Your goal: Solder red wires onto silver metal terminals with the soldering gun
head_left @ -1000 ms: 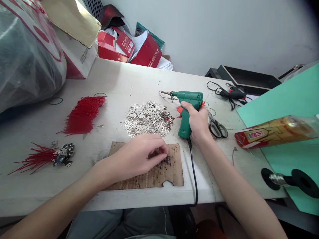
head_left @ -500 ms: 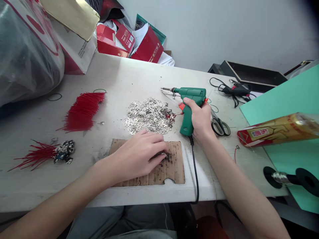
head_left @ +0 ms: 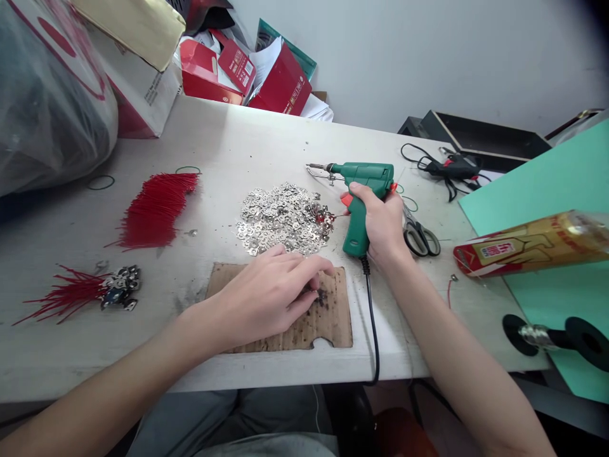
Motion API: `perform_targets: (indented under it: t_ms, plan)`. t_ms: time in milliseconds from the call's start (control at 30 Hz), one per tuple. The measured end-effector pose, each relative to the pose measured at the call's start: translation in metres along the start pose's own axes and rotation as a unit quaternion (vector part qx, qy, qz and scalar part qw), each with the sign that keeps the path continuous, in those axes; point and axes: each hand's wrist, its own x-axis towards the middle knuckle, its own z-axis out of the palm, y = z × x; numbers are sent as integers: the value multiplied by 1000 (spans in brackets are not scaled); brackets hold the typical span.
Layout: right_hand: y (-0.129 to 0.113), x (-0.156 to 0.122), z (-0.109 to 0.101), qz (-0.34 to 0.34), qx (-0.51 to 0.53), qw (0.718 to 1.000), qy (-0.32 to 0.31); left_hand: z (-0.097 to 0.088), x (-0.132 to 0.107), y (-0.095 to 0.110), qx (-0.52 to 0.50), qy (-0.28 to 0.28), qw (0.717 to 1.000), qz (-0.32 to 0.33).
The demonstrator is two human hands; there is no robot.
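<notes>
My right hand [head_left: 383, 223] is wrapped round the grip of a green soldering gun [head_left: 364, 190], which stands on the table with its tip pointing left. My left hand [head_left: 269, 293] rests on a scorched brown cardboard pad [head_left: 328, 324], its fingers pinched over a small piece that I cannot make out. Just beyond the pad lies a heap of small silver metal tabs [head_left: 280, 219]. A fan of red wires [head_left: 155, 209] lies to the left. A smaller bunch of red wires with tabs attached [head_left: 102, 291] sits nearer the table's front edge.
Scissors [head_left: 419, 235] lie right of the gun, and a black glue gun with cord [head_left: 450, 168] sits behind them. A boxed bottle [head_left: 528, 244] and a solder spool [head_left: 554, 336] rest on a green sheet at right. Red boxes [head_left: 280, 86] and a plastic bag [head_left: 42, 95] crowd the back left.
My left hand's fingers have shifted slightly on the cardboard pad. The view has tilted a little; my right hand still holds the soldering gun in the same spot.
</notes>
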Motion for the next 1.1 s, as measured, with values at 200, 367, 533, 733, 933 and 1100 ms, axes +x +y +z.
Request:
perform_targets:
  t_ms: [200, 367, 533, 733, 933, 1100]
  plan:
    - [0, 0, 0, 2, 9, 1000, 4, 0, 0, 1, 33, -13, 999, 12]
    - [0, 0, 0, 10, 6, 1000, 1, 2, -1, 2, 38, -10, 999, 13]
    - [-2, -1, 1, 10, 15, 1000, 4, 4, 0, 2, 50, 0, 998, 24]
    - [-2, -1, 1, 4, 18, 1000, 3, 3, -2, 3, 69, 11, 997, 20]
    - [-2, -1, 1, 4, 24, 1000, 3, 4, -1, 5, 92, 11, 995, 32]
    - [-2, -1, 1, 0, 18, 1000, 0, 5, -1, 4, 98, 10, 995, 29]
